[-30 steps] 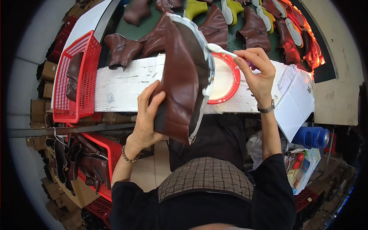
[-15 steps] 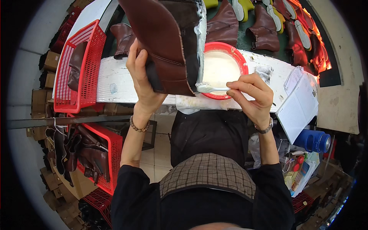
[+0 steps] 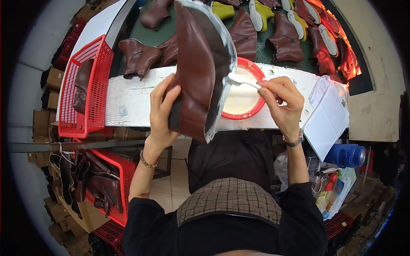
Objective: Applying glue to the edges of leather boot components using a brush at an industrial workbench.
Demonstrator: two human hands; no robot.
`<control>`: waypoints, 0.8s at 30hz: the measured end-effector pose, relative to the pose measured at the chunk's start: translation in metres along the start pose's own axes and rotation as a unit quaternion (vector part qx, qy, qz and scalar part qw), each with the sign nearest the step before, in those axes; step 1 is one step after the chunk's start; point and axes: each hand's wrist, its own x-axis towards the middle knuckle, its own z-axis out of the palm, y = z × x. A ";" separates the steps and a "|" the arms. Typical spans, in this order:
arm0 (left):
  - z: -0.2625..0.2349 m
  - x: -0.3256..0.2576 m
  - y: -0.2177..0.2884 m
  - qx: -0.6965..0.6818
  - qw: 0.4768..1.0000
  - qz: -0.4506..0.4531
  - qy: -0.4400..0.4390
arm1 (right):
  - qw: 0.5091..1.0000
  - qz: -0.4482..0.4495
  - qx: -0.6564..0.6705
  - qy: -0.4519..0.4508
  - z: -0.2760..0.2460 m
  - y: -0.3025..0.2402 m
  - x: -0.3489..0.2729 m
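My left hand [image 3: 161, 112] grips a brown leather boot upper [image 3: 194, 85], its open edge turned to the right. White paste coats that edge. In my right hand [image 3: 285, 104], thumb and fingers pinch the handle of a small white brush [image 3: 247, 82]. The brush's head touches the coated edge about midway along it. Behind and just right of the upper stands a red bowl [image 3: 259, 72] of creamy white liquid, partly hidden by the upper.
Beyond the white bench [image 3: 128, 98], several brown boots [image 3: 285, 40] and yellow-green shoe forms [image 3: 265, 13] lie on a green surface. Left are red baskets [image 3: 97, 81] holding leather pieces. A paper pad [image 3: 326, 121] and blue bottle [image 3: 345, 155] sit at the right.
The boot upper has come nearer to me and tilted. The brush has gone from the edge's near corner to a point farther up along it.
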 end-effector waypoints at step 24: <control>-0.075 -0.075 -0.028 -0.474 0.705 -0.525 -0.050 | 0.914 -0.048 -0.371 -0.156 -0.014 0.063 0.004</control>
